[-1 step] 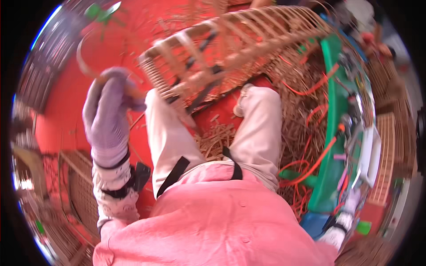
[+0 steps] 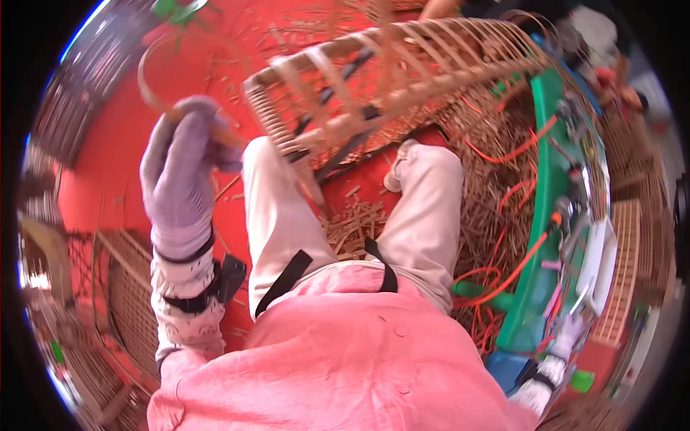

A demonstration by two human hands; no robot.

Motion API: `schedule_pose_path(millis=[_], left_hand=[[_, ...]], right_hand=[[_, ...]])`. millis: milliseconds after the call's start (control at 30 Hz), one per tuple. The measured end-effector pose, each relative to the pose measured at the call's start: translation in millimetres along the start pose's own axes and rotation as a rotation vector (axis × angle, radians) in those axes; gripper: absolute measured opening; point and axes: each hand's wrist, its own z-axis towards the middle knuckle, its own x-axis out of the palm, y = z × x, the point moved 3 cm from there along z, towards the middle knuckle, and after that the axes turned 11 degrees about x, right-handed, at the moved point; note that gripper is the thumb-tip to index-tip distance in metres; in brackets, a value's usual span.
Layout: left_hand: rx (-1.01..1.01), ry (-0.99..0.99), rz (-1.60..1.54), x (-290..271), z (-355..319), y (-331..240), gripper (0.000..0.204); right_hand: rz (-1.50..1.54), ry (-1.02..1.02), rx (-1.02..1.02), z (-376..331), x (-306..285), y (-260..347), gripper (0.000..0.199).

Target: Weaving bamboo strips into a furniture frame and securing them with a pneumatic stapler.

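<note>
My left hand (image 2: pixel 180 169), in a pale purple knitted glove, is raised at the left with its fingers closed on a thin rattan strip (image 2: pixel 146 82). One end of that strip curls up and away from the fingers; motion blurs it. To the right of this hand lies a long woven rattan frame (image 2: pixel 402 79), slatted along its side and crossed by dark bars, its near end by my left knee. My right hand (image 2: pixel 570 332), also gloved, reaches out at the far right beside a white tray (image 2: pixel 598 266). Its fingers are too small and blurred to read.
A green bench (image 2: pixel 535 237) holds tools and an orange cord (image 2: pixel 528 260) on my right. Rattan offcuts (image 2: pixel 352 223) litter the red floor (image 2: pixel 100 194). Woven panels (image 2: pixel 129 302) stand at the left. Part of another person's arm (image 2: pixel 438 8) shows beyond the frame.
The view has shifted slightly, so the rattan frame and bench sit farther right. My left hand is a little higher, still holding the strip. My right hand stays near the tray.
</note>
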Motion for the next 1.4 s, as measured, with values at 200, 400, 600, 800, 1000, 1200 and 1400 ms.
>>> schedule_pose_path(millis=[200, 400, 600, 800, 1000, 1200, 1400], left_hand=[[-0.029, -0.181, 0.024, -33, -13, 12, 0.022], [-0.137, -0.153, -0.069, -43, -53, 29, 0.02], [-0.222, -0.182, -0.133, -46, -79, 33, 0.02], [-0.22, -0.144, -0.188, -45, -79, 32, 0.018], [-0.226, -0.105, -0.203, -41, -83, 35, 0.015], [-0.186, -0.083, -0.204, -32, -73, 32, 0.014], [0.009, 0.045, -0.178, -18, -43, 22, 0.02]], right_hand=[[0.079, 0.578, -0.678, -173, 129, 223, 0.037], [-0.471, 0.719, -1.858, -349, 217, 338, 0.04], [-0.698, 0.686, -1.879, -385, 230, 357, 0.043], [-0.684, 0.576, -1.898, -392, 232, 360, 0.046], [-0.875, 0.562, -1.853, -412, 229, 377, 0.042], [-0.941, 1.026, -1.913, -432, 255, 439, 0.042], [-1.224, -0.089, -2.175, -448, 234, 364, 0.063]])
